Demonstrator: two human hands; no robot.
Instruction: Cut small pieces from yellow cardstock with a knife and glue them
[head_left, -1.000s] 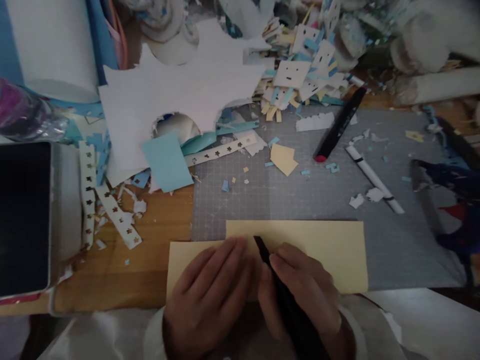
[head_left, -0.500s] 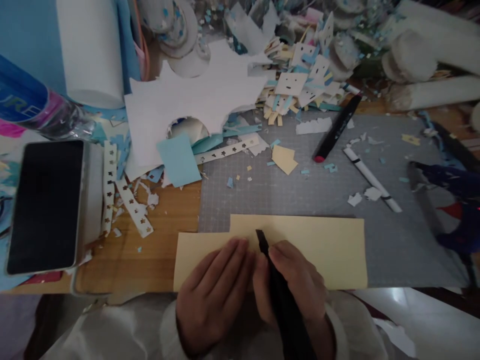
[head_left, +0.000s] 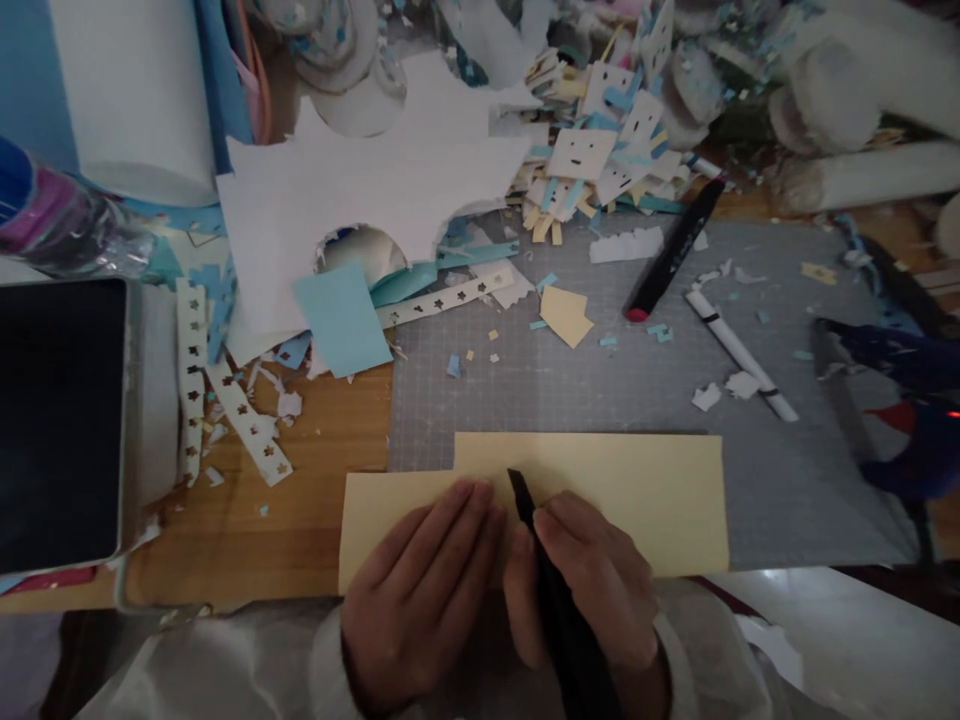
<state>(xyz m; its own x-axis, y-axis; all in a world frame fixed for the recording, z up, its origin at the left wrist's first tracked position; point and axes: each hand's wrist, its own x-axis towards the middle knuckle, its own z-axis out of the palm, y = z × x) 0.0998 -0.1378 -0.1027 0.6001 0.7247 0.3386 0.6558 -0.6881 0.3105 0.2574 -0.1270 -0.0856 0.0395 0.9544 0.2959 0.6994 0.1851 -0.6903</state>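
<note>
A black pen-like tool (head_left: 562, 620) is gripped by the right hand (head_left: 596, 575); yellow paper (head_left: 622, 475) is partly covered by the flat left hand (head_left: 420, 600).

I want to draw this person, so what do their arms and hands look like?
The sleeves are long, loose and pale greyish white, wrinkled, ending at the wrists. I see no pattern on them, but it's dim. The left hand and right hand wear no gloves, and I see no rings on the fingers that show.
</note>
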